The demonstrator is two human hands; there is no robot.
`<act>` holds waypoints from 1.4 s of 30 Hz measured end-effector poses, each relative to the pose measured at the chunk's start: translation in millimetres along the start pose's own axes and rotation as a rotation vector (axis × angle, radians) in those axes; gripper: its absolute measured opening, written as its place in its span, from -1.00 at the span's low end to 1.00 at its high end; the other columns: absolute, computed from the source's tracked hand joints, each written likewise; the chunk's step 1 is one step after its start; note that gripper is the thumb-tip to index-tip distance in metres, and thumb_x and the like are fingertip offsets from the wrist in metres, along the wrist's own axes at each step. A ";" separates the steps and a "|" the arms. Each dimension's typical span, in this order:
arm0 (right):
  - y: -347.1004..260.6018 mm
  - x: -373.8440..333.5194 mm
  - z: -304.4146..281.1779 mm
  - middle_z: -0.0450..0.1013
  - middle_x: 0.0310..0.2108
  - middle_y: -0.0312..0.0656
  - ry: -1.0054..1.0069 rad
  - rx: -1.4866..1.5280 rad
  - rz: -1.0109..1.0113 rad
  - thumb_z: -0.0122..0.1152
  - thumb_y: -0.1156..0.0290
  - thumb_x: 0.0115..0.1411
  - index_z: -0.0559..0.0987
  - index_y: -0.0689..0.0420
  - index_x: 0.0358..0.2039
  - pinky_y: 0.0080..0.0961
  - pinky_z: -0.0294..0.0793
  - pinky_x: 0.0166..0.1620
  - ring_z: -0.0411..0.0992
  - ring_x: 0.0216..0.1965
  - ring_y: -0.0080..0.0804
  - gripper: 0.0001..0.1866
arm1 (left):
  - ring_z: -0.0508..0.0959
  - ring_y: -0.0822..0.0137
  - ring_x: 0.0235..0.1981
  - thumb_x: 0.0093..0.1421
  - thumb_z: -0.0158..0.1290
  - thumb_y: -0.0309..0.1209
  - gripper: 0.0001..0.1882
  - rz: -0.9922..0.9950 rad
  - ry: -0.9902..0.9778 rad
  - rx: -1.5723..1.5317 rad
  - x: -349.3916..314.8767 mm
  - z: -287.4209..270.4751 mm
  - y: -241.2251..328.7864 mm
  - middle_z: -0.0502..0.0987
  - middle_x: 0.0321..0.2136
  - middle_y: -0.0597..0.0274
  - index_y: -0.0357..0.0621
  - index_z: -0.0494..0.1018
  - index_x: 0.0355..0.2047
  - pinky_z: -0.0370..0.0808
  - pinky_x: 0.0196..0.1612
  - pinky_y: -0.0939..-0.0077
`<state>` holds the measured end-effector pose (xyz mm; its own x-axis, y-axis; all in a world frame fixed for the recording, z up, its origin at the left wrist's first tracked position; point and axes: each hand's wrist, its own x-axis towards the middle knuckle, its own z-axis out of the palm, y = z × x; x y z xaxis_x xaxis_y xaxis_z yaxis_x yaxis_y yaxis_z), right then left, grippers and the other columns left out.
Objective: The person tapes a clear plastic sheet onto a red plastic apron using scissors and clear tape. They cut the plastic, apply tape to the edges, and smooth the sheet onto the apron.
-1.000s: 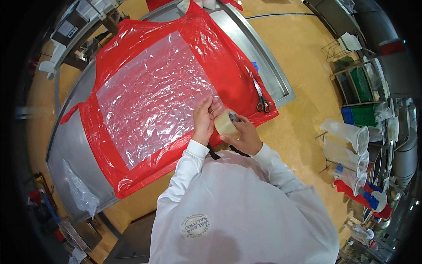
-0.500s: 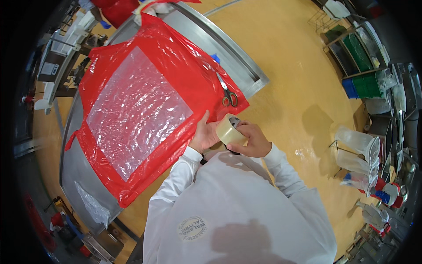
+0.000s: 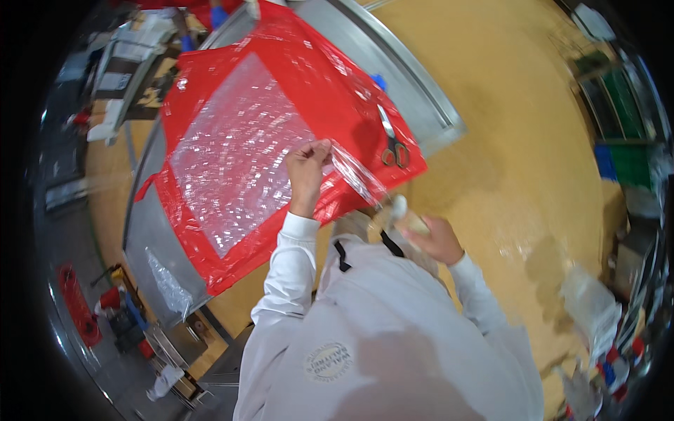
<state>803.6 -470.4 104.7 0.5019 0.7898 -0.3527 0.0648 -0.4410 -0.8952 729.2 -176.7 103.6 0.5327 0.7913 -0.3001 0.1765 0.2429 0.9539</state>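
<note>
My left hand point(image 3: 306, 175) is closed in a pinch on the free end of a clear tape strip point(image 3: 358, 175). The strip stretches taut and slanting down to the roll of packing tape point(image 3: 399, 210), which my right hand point(image 3: 439, 240) grips; the roll is smeared by motion. Beneath my left hand lies a large red plastic sheet point(image 3: 358, 91). A shiny clear plastic sheet point(image 3: 235, 140) covers its middle. Scissors point(image 3: 393, 144) with dark handles rest on the red sheet near its right corner, just beyond the strip.
The red sheet lies on a metal table point(image 3: 404, 74). A crumpled clear plastic piece point(image 3: 168, 284) lies at its near left end, and a small blue thing point(image 3: 379, 81) near its right edge. Shelving with green and blue bins point(image 3: 628, 165) stands right. A blue-gloved hand point(image 3: 219, 15) shows far off.
A strip of tape now runs between my hands. My left hand has moved up and left over the sheet; my right has moved right with the roll. The whole view has shifted.
</note>
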 end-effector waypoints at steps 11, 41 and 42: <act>10.8 -61.8 -13.3 0.58 -0.44 -0.11 -0.318 0.158 0.259 0.47 0.13 0.04 0.62 0.22 -0.22 -0.45 0.50 -0.29 0.52 -0.43 -0.44 -0.56 | 0.49 0.54 -0.51 0.22 0.18 -0.41 -0.83 0.298 0.339 0.284 279.7 -266.8 177.3 0.55 -0.54 0.30 -0.30 0.62 -0.37 0.44 -0.44 0.62; -41.7 135.6 146.3 0.41 -0.59 -0.41 0.004 0.188 0.749 0.32 0.27 0.21 0.56 0.23 -0.46 -0.59 0.32 -0.41 0.26 -0.50 -0.71 -0.72 | 0.65 0.38 -0.25 0.21 0.18 -0.27 -0.77 0.295 -0.011 0.794 647.1 -225.3 -34.3 0.69 -0.29 0.18 -0.07 0.67 -0.19 0.52 -0.09 0.50; -43.4 139.1 151.3 0.43 -0.58 -0.41 0.020 0.212 0.756 0.31 0.27 0.21 0.57 0.23 -0.44 -0.59 0.33 -0.40 0.28 -0.50 -0.70 -0.73 | 0.65 0.37 -0.25 0.21 0.19 -0.25 -0.77 0.293 -0.003 0.800 648.7 -221.8 -34.6 0.69 -0.28 0.18 -0.05 0.67 -0.20 0.52 -0.09 0.49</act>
<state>740.1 -276.8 53.3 0.3597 0.2987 -0.8840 -0.4661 -0.7632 -0.4475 885.1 452.6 -121.8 0.6504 0.7583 -0.0433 0.5623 -0.4424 0.6986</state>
